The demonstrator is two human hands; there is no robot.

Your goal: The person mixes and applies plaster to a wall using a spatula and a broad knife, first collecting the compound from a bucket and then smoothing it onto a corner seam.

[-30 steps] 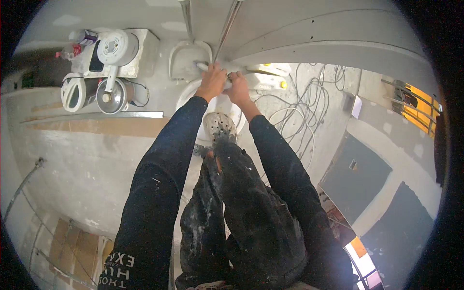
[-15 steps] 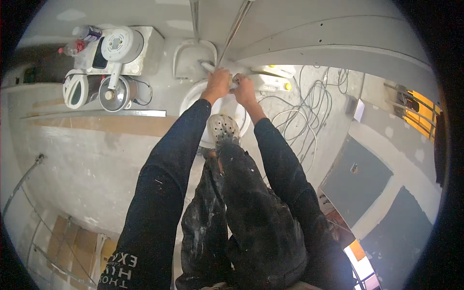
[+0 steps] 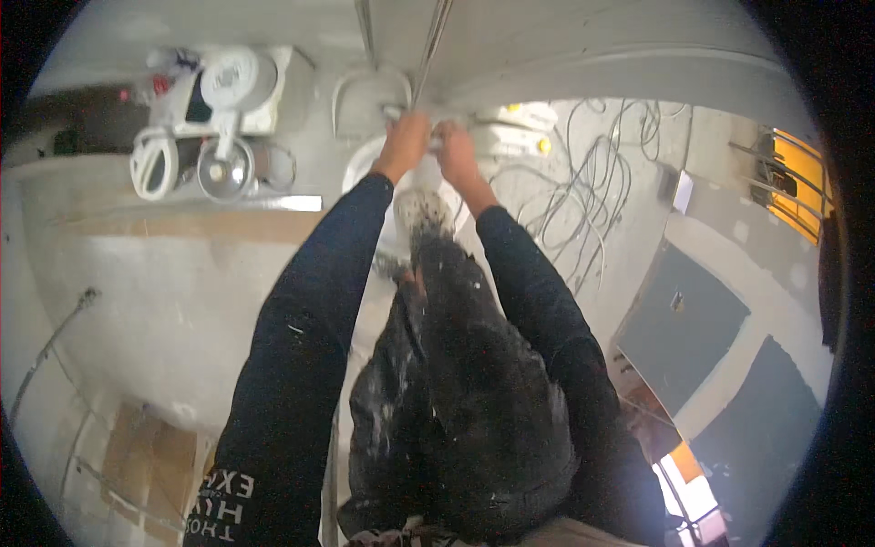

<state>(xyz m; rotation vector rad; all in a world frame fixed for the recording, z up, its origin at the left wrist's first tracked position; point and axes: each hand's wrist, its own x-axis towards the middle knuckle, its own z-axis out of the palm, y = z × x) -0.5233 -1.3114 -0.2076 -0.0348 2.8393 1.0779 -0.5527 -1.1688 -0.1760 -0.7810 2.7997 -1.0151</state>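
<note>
Both my hands are close together over a round white bucket lid [image 3: 360, 169], arms stretched forward. My left hand [image 3: 406, 146] is closed around a pale stick-like thing [image 3: 437, 144], part of which shows between the hands. My right hand [image 3: 458, 155] is also closed on it, just to the right. Motion blur hides its exact kind. A foot in a pale clog with holes [image 3: 421, 212] rests on the lid below my hands. Just beyond my left hand lies a white dustpan-like frame [image 3: 341, 102].
Loops of cable [image 3: 583, 173] lie on the floor to the right, near white containers with yellow caps [image 3: 544, 144]. At the left stand a white box [image 3: 292, 82], a round white device [image 3: 239, 77] and a metal pot [image 3: 225, 171]. Two metal poles [image 3: 436, 41] rise ahead.
The view has shifted slightly and blurred. My hands keep their grip and are a little higher in the picture; the right hand has turned somewhat. The foot stays on the lid.
</note>
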